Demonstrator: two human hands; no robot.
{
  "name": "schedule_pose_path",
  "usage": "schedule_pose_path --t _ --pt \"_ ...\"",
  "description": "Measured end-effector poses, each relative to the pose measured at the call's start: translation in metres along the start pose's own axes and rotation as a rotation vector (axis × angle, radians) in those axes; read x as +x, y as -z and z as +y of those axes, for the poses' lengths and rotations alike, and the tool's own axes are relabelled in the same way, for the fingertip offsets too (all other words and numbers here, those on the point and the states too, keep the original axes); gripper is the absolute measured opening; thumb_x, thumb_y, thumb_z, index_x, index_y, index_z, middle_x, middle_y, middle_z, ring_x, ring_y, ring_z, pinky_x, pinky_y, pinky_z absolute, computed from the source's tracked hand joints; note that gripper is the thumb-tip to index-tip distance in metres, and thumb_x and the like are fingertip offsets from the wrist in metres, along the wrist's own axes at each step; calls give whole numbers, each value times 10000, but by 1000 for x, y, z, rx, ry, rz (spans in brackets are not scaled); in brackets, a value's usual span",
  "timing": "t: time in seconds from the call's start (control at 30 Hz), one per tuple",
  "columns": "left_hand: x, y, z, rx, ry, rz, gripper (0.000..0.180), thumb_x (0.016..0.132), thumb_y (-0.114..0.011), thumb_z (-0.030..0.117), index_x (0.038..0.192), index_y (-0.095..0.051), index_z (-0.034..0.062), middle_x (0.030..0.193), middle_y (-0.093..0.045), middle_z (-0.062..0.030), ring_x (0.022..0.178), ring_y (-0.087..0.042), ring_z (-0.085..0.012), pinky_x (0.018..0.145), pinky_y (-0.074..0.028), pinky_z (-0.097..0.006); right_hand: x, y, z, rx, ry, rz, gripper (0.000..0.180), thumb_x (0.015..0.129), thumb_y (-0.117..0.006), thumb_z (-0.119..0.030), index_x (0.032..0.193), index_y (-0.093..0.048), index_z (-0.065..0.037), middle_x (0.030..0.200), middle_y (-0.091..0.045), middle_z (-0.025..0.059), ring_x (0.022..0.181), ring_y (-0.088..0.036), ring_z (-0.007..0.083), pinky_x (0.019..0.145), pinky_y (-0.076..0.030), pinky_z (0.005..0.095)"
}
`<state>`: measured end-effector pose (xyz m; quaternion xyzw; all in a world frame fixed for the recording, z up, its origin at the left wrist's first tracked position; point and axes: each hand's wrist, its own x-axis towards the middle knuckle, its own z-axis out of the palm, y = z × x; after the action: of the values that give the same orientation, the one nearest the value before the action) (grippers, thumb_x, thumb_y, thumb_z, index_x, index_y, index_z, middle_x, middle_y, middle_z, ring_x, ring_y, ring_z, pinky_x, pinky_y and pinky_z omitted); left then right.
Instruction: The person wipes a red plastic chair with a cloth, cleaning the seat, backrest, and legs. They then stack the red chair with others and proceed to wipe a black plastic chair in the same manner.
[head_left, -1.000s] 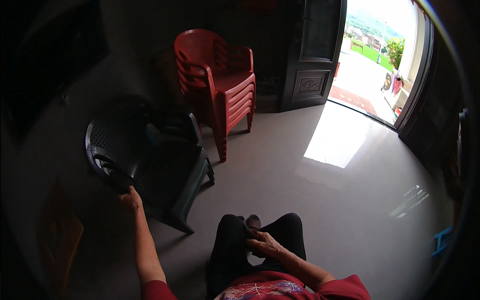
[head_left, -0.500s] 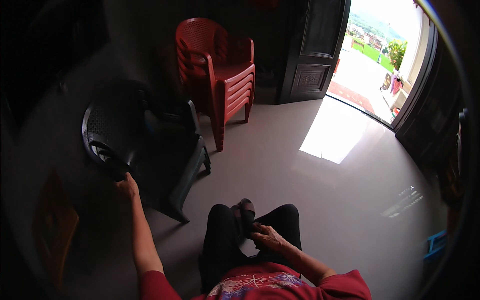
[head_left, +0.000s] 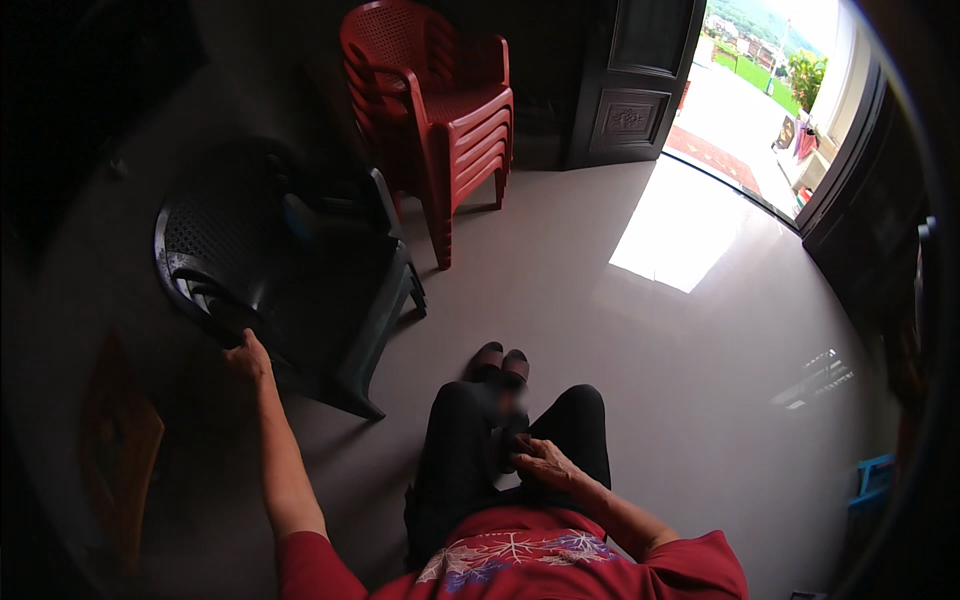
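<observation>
At the left, my left hand [head_left: 250, 356] is closed on the near armrest of a dark plastic armchair [head_left: 215, 232] with a perforated back. The fingers are partly lost in shadow. My right hand [head_left: 548, 464] rests low over my lap, between my knees, its fingers curled around a small dark brownish thing [head_left: 523, 443]. What that thing is, I cannot make out. My legs in black trousers [head_left: 455, 440] are bent, with both dark shoes [head_left: 502, 362] side by side on the floor beyond my knees.
A stack of red plastic armchairs [head_left: 455, 115] stands behind the dark one. Far right, a dark carved door [head_left: 632, 112] opens onto a bright yard. A wooden chair-like piece [head_left: 135, 440] is at the near left, a blue thing [head_left: 875, 476] at the right edge. The pale floor [head_left: 690, 400] is glossy.
The chairs and doorway sit higher in view. Both shoes now show beyond my knees, further forward than before. My left hand stays on the armrest; my right stays closed over my lap.
</observation>
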<state>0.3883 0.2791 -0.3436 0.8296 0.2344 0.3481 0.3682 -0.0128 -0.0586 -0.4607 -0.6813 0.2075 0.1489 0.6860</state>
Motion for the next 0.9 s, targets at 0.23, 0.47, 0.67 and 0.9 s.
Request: schedule_pose_path --t 0.23,0.47,0.67,0.9 --pt "4 0 -2 21 -107 99 629 729 -653 328 1036 -523 -205 992 -604 -349 924 -613 -445 820 -503 -444 -1 -8 13 -58 54 22 466 854 -603 -352 1173 -534 -20 771 -613 84 709 -577 151 656 -472 312" --pt "2 13 10 33 -17 75 648 726 -614 376 1069 -520 -165 969 -611 -327 896 -612 -446 783 -496 -459 8 -12 -4 -22 33 -132 396 847 -589 -280 1145 -557 -21 852 -611 39 771 -541 98 680 -445 253" --pt "-12 18 19 -4 -7 61 598 710 -642 355 1026 -525 -140 958 -596 -320 921 -594 -433 803 -480 -450 20 -16 -27 -16 32 -72 223 838 -613 -263 880 -589 -46 640 -546 18 532 -509 112 481 -395 269" --pt "-12 22 16 -13 -39 85 502 710 -634 305 917 -496 -131 860 -582 -309 816 -595 -450 723 -487 -470 43 -23 -23 107 -9 -73 193 849 -586 -220 890 -564 -33 634 -527 15 525 -500 101 462 -409 266"
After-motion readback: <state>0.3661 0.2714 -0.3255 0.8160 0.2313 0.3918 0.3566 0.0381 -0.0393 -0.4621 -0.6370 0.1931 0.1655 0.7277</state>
